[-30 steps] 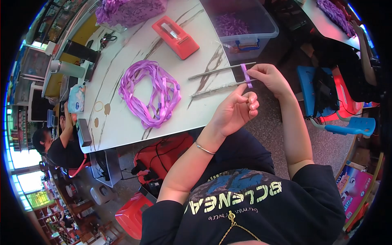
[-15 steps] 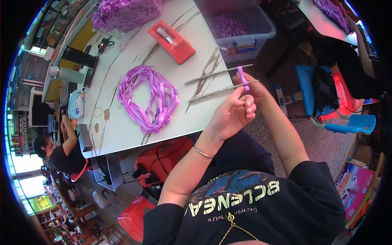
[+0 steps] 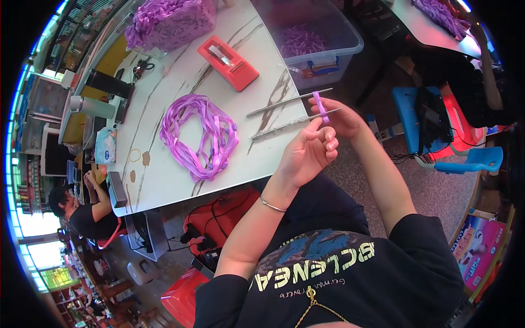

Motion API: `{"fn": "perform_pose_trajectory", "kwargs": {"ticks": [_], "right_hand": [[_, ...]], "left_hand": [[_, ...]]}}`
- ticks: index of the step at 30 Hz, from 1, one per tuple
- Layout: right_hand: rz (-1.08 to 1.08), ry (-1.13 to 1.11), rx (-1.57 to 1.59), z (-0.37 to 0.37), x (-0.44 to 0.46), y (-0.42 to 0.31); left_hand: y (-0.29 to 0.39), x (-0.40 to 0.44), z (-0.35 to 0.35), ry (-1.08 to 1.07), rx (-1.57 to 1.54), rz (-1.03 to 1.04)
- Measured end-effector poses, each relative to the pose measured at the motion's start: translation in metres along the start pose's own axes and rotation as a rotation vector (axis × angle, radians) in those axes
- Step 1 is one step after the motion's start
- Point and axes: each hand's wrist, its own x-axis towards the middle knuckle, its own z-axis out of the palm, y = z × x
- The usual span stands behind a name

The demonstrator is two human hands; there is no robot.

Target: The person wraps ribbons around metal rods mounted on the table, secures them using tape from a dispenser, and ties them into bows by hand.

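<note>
Right hand (image 3: 340, 118) partly hidden behind ribbon loop (image 3: 321, 107). Clear storage bin (image 3: 343, 61) beside worktop's (image 3: 246, 158) right edge, cut off by picture's top.

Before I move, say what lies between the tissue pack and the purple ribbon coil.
In the head view: a thin pale ring and, beside it, a brown patch on the tabletop.

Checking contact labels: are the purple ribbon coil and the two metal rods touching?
Apart. The head view shows bare tabletop between the ribbon coil and the rods.
</note>
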Motion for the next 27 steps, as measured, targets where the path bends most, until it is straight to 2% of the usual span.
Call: {"fn": "perform_pose_trajectory", "kwargs": {"ticks": [3,6,8,9,11,14,16,20,24,26,27], "right_hand": [[0.072,0.014,-0.089,0.01,-0.005,-0.021],[0.137,0.048,-0.288,0.034,-0.005,-0.038],[0.143,0.087,-0.372,0.041,-0.004,-0.04],[0.151,0.129,-0.45,0.043,-0.004,-0.04],[0.16,0.131,-0.468,0.041,-0.004,-0.042],[0.151,0.165,-0.502,0.034,-0.011,-0.045],[0.132,0.285,-0.583,0.047,-0.021,-0.053],[0.064,0.341,-0.56,0.018,-0.051,-0.072],[0.061,0.263,-0.516,0.025,-0.083,-0.08],[0.051,0.214,-0.493,0.047,-0.093,-0.083],[0.035,0.036,-0.476,0.066,-0.094,-0.085]], "left_hand": [[-0.001,-0.001,-0.003,-0.016,-0.046,0.006],[-0.002,-0.005,0.003,0.041,0.039,-0.004],[-0.003,-0.012,0.015,0.119,0.326,-0.004],[-0.003,-0.016,0.018,0.121,0.325,0.001],[0.0,-0.023,0.021,0.127,0.478,-0.023],[0.008,-0.034,0.022,0.074,0.543,-0.045],[0.013,-0.044,0.025,0.087,0.544,-0.03],[0.019,-0.06,0.023,0.086,0.54,0.008],[0.021,-0.059,0.02,0.102,0.576,0.018],[0.023,-0.052,0.023,0.105,0.671,0.087],[0.024,-0.049,0.027,0.101,0.668,0.085]]}}
